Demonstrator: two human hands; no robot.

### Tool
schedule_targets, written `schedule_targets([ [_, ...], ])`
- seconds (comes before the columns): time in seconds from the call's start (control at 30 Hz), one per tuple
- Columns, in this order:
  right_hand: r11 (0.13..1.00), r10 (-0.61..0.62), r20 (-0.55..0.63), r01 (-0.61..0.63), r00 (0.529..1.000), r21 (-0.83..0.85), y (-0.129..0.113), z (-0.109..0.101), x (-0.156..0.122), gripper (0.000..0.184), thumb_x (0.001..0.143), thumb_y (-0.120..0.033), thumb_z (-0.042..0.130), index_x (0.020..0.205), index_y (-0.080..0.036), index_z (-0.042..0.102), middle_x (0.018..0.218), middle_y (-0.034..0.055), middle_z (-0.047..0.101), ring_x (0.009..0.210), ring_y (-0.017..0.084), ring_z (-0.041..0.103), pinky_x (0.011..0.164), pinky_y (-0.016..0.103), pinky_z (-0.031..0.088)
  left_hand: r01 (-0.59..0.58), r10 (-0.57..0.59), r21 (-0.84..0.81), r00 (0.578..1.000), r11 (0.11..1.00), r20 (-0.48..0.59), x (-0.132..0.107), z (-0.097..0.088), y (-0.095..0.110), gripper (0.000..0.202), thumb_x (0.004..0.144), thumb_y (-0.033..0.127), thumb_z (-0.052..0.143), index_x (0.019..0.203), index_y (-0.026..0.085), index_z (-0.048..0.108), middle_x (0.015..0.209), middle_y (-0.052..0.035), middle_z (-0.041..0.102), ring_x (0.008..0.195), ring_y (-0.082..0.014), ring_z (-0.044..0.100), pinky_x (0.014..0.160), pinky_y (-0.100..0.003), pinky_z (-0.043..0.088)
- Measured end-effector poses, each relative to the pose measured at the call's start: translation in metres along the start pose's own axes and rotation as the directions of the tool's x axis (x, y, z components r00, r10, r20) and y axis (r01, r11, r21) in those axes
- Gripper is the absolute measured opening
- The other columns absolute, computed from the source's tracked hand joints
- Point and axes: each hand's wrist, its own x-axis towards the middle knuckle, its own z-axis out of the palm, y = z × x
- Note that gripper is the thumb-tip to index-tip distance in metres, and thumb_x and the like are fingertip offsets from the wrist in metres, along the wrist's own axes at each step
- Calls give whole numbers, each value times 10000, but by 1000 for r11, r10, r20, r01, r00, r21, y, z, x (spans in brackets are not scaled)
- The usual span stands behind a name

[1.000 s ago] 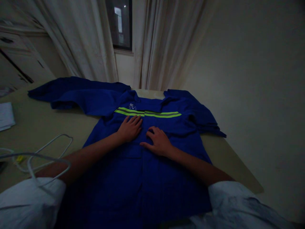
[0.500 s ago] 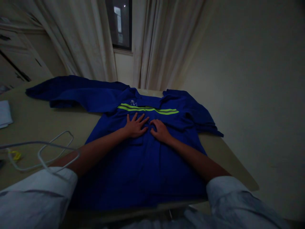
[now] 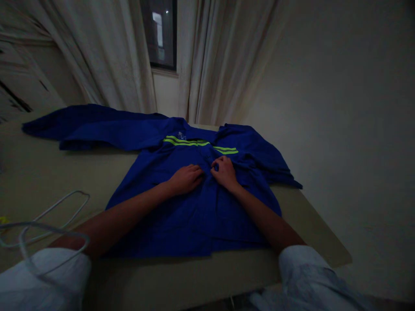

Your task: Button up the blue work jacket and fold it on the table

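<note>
A blue work jacket (image 3: 168,233) with a yellow-green reflective chest stripe lies front up across the table, its collar at the far side. My left hand (image 3: 188,178) is on the jacket's middle, with its fingers curled together on the cloth beside the front opening. Just right of it, my right hand (image 3: 224,173) pinches the edge of the right front panel, which is raised a little. The stripe is broken at the opening. Both fingertips are partly hidden by the hands and dark cloth.
A pale cable (image 3: 61,206) loops over the left of the table (image 3: 113,172), near my left forearm. Behind the table hang long curtains (image 3: 116,56) beside a dark window (image 3: 161,34). A bare wall (image 3: 340,121) stands on the right.
My left hand has gone from spread flat to curled fingers. My right hand has moved slightly right, lifting the front panel's edge. The jacket's near hem now sits farther from me.
</note>
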Motion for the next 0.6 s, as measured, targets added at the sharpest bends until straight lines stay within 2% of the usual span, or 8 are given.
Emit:
schedule_targets([
  [0.07,998,53,5,-52,999,-37,-1,-8,-7,96,889,-293,718,926,-207,738,1096,93,612,1067,256,602,950,357,486,-26,26,-5,1000,1000,12,-4,0,10,382,1021,396,521,1354,241,627,1282,-111,652,1136,-286,602,922,-414,503],
  [0.13,995,88,69,-84,994,-54,-2,-14,-8,167,876,-357,769,955,-213,741,1084,83,621,1003,241,624,885,340,496,49,-49,13,999,999,-2,-2,1,18,377,1018,436,538,1328,248,640,1295,-115,639,1156,-308,585,880,-427,509],
  [0.2,996,77,163,-70,984,-47,-1,-18,-5,157,843,-291,792,969,-219,734,1018,61,642,938,225,632,845,327,488,137,-137,13,990,990,-19,3,3,22,310,1033,410,523,1266,257,659,1277,-106,639,1155,-307,581,857,-426,508],
  [0.27,997,39,237,-54,971,55,2,-20,0,164,812,-171,755,966,-220,725,930,31,658,883,204,632,828,316,479,187,-187,-5,982,982,-16,9,5,22,246,1043,359,513,1208,265,669,1246,-91,647,1143,-294,585,845,-414,504],
  [0.33,951,17,272,-100,962,292,6,-20,3,189,791,-137,721,963,-214,710,886,9,667,845,182,630,805,301,482,204,-204,-38,979,978,-10,12,8,18,224,1043,336,519,1186,272,679,1212,-79,656,1122,-283,591,830,-397,499],
  [0.43,678,15,392,-298,920,672,11,-16,4,306,763,-247,772,1045,-214,656,880,-10,670,791,160,637,738,278,507,194,-196,-83,980,978,-26,11,13,11,229,1046,325,522,1175,277,705,1194,-71,667,1082,-274,599,816,-392,488],
  [0.5,479,-3,499,-437,867,762,12,-13,2,449,722,-304,819,1110,-230,605,876,-23,669,749,150,642,700,271,521,176,-179,-86,983,981,-38,9,16,7,219,1041,305,531,1135,263,724,1189,-74,671,1059,-272,600,812,-396,482],
  [0.6,368,-13,554,-512,832,776,9,-10,0,518,685,-296,837,1123,-250,564,867,-36,665,711,137,641,676,262,528,169,-173,-76,984,983,-50,8,17,7,202,1034,311,554,1092,249,737,1176,-76,678,1046,-273,601,799,-393,476],
])
